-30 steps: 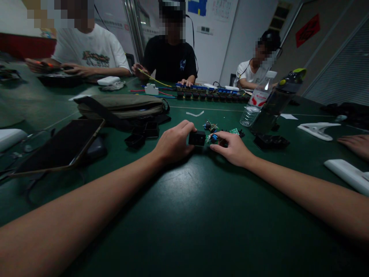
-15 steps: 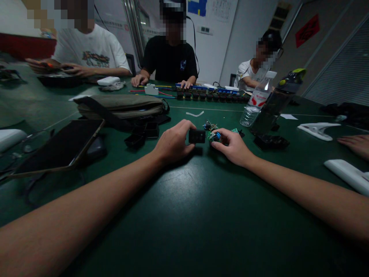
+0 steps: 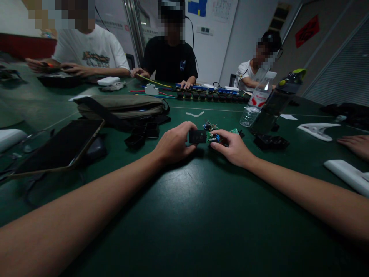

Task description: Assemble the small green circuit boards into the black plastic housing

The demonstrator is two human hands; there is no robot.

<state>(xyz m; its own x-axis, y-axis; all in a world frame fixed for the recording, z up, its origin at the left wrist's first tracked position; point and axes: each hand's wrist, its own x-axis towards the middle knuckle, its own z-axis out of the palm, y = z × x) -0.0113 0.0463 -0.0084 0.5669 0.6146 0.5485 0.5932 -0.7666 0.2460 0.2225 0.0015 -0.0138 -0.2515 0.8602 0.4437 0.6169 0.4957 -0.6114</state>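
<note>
Over the green table (image 3: 184, 215), my left hand (image 3: 176, 141) is closed on a small black plastic case (image 3: 197, 136) with faint marks on its face. My right hand (image 3: 233, 147) pinches a small green circuit board (image 3: 212, 137) with a blue part on it. The board's left end meets the case's right edge; whether it reaches inside I cannot tell. Just behind my right fingers lie loose electronic pieces (image 3: 210, 125) and another green board (image 3: 234, 131). To the left of my left hand are several open black cases (image 3: 144, 135).
A tablet (image 3: 59, 144) and an olive bag (image 3: 123, 106) lie to the left. A clear water bottle (image 3: 258, 99) and a dark bottle (image 3: 278, 102) stand at right, near black pieces (image 3: 271, 141) and a white clamp (image 3: 318, 130). Co-workers sit across; another person's hand (image 3: 356, 145) rests at far right.
My right hand's circuit board has come left against the black case, closing the small gap between them. Across the table, a co-worker has lifted a yellow wire.
</note>
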